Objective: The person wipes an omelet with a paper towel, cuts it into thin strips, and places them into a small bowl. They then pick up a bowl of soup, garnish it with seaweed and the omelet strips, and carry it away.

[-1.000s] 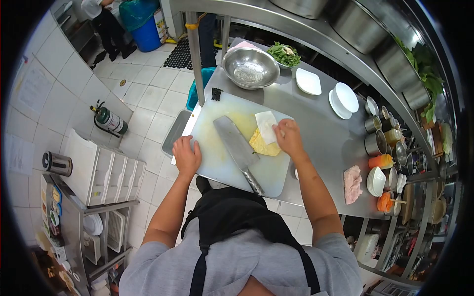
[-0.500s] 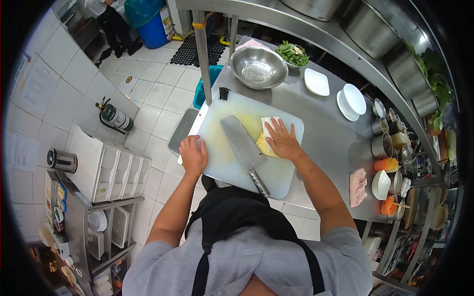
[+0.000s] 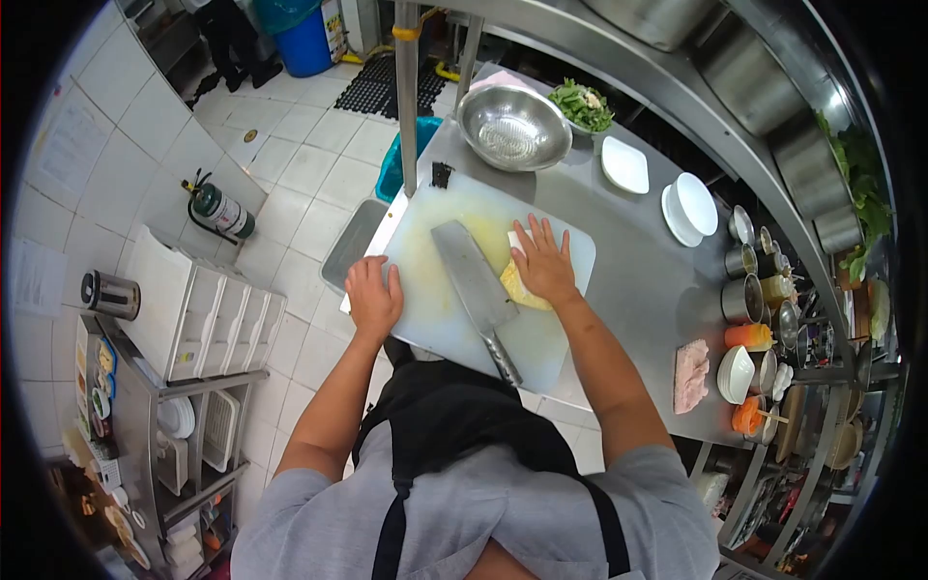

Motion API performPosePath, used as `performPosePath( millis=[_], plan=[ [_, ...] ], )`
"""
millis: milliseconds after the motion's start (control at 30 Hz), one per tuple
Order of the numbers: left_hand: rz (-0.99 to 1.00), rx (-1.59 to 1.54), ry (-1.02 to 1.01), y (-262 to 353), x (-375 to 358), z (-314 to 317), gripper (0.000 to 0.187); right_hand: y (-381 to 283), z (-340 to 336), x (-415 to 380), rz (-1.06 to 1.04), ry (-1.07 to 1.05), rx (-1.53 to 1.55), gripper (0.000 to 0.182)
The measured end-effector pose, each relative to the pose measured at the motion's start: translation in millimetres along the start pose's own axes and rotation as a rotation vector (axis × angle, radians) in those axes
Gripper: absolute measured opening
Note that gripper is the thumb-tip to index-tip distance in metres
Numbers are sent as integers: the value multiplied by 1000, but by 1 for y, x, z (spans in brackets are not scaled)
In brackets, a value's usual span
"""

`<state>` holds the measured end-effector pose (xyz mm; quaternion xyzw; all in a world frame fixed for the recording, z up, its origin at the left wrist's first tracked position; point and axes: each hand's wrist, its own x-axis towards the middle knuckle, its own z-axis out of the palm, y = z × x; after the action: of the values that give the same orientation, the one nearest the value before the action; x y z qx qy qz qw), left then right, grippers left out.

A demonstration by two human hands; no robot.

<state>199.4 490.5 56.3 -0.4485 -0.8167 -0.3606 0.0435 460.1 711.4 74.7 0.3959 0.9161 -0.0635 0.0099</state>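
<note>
My right hand [image 3: 544, 263] lies flat with fingers spread over a white paper or cloth [image 3: 515, 253], pressing on a yellow food piece [image 3: 522, 290] that shows below it. Beneath is a pale cutting board [image 3: 411, 232] with yellow stains. A wide-bladed cleaver [image 3: 474, 271] rests flat in the middle of the board, its handle toward my body and its blade beside the yellow food. At the board's left edge rests my left hand [image 3: 373, 295], fingers stretched forward and thumb on the board. Some dark scraps [image 3: 442, 175] sit at the board's far left corner.
Behind the board stand a metal bowl [image 3: 514, 128] and a bowl of greens [image 3: 581, 104]. White dishes [image 3: 625, 165], a pink cloth [image 3: 691, 375] and several sauce containers [image 3: 749, 336] line the right side. A shelf post [image 3: 406, 97] rises at the far left corner.
My right hand has slid slightly away from me and left, covering more of the white paper or cloth. My left hand stays at the board's edge. The camera view has shifted a little.
</note>
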Motion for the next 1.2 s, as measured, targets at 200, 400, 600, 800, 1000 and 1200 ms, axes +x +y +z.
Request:
performPosePath(
  millis=[200, 400, 600, 800, 1000, 1200],
  plan=[
    [-24, 1, -7, -1, 1, 2, 28, 1, -24, 18, 11, -171, -21, 63],
    [-26, -5, -12, 0, 3, 1, 28, -6, 2, 22, -43, 7, -55, 67],
    [-26, -5, -16, 0, 4, 1, 28, -2, 3, 21, -28, 41, -42, 68],
    [-30, -19, -9, -1, 2, 1, 28, 4, -5, 11, 80, 208, 79, 73],
    [-8, -9, -41, 0, 3, 0, 28, 5, 3, 1, 75, 85, -34, 76],
    [-23, -10, -27, 0, 2, 0, 27, -5, -6, -1, 57, 132, 20, 73]
  ],
)
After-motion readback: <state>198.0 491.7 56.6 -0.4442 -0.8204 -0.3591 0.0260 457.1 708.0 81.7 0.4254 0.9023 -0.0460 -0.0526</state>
